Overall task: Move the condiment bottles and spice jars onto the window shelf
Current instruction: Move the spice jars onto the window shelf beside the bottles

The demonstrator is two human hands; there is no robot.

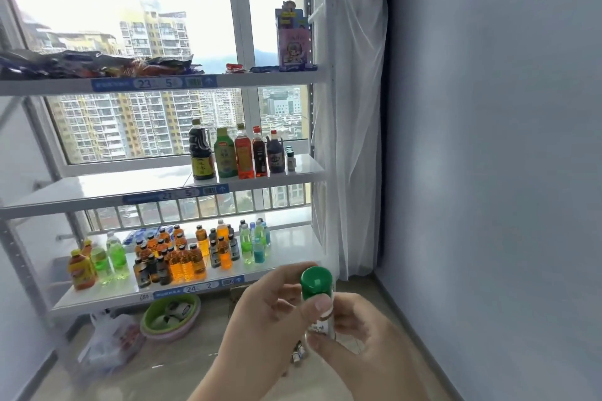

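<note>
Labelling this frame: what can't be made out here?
Head view: green-capped clear spice jar label and contents, covered by fingers of left hand and right hand.
Head view: small white jars at the white shelf's right end, too small to count.
Head view: shiny objects below the hands, blurred.

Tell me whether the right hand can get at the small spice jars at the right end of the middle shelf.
Probably not yet: the right hand and left hand both grip a green-capped jar. Nothing stands in front of the small spice jars.
</note>
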